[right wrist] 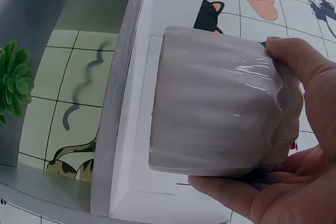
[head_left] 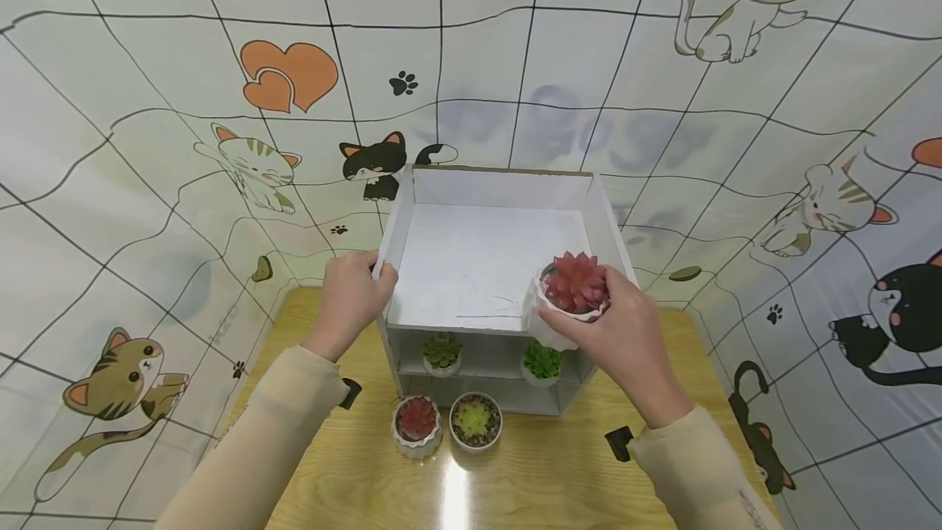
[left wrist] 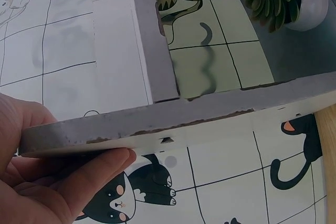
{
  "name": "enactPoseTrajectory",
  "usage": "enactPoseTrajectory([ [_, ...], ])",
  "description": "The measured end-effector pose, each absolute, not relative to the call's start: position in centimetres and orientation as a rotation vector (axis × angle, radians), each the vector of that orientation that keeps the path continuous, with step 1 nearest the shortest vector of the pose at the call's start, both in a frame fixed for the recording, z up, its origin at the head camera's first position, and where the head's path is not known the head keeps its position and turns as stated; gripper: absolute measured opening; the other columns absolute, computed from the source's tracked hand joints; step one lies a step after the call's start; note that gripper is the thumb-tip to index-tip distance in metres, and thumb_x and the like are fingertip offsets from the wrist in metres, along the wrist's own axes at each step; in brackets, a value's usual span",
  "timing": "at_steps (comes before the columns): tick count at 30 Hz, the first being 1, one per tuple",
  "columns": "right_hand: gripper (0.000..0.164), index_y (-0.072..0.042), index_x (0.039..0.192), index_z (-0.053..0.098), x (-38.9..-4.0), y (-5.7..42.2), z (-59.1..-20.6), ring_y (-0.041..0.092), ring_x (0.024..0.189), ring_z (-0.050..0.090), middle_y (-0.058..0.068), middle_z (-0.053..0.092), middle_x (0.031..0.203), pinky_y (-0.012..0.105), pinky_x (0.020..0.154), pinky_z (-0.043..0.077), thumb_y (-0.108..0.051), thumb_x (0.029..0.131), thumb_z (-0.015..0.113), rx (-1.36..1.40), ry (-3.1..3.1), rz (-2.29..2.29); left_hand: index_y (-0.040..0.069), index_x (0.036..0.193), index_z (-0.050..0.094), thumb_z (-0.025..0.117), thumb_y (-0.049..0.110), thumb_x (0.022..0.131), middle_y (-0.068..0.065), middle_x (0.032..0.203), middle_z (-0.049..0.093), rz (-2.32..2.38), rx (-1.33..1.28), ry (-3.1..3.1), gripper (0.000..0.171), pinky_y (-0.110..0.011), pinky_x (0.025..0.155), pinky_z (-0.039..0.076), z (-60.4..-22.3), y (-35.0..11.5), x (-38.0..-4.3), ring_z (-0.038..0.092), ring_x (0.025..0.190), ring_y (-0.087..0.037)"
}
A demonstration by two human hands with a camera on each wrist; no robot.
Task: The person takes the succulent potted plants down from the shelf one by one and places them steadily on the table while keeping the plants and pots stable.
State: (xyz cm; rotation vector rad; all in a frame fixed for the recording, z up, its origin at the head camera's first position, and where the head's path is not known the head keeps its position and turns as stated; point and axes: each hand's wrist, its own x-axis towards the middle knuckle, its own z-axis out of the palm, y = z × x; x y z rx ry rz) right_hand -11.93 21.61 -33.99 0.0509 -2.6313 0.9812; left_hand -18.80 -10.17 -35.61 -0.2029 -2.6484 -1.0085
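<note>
A white shelf stands on the wooden table. My left hand grips the edge of its left side panel; in the left wrist view the thumb and fingers lie on opposite sides of that panel. Over the right front part of the shelf's top, my right hand holds a red potted succulent by its rim. The right wrist view shows its fluted white pot side-on; whether the base touches the top is hard to tell.
Inside the shelf's compartment sit a dark green succulent on the left and a bright green one on the right. In front, on the table, stand a red succulent and a yellow-green one. Cat-printed sheeting surrounds the table.
</note>
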Motion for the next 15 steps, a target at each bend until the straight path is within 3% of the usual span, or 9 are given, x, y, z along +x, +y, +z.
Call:
enactPoseTrajectory([
  [4,0.062,-0.004,0.113,0.065,-11.3,21.9,-33.7,0.022,0.076,0.062,0.013,0.072,0.097,0.03,0.061,0.052,-0.043,0.074,0.092,0.048,-2.649,0.978,-0.009,0.088,0.073,0.056,0.006,0.093,-0.016,0.061,0.062,-1.015,-0.2,-2.659,0.023,-0.024,0.041,0.026,-35.5,-10.1,-18.8,0.028,0.046,-0.011],
  [12,0.058,-0.007,0.103,0.06,-10.0,22.1,-33.4,0.019,0.071,0.056,0.007,0.063,0.086,0.027,0.058,0.047,-0.047,0.074,0.091,0.052,-2.698,0.958,-0.012,0.098,0.076,0.055,0.007,0.092,-0.028,0.081,0.073,-1.019,-0.204,-2.629,0.028,-0.023,0.04,0.03,-35.7,-10.1,-18.9,0.036,0.046,-0.012],
  [15,0.059,-0.005,0.106,0.063,-9.6,22.1,-33.6,0.019,0.07,0.054,0.006,0.065,0.085,0.026,0.057,0.045,-0.042,0.072,0.093,0.1,-2.675,0.944,-0.009,0.086,0.074,0.056,0.006,0.09,-0.021,0.067,0.067,-1.006,-0.202,-2.614,0.024,-0.023,0.041,0.028,-35.8,-10.2,-19.0,0.033,0.046,-0.012],
])
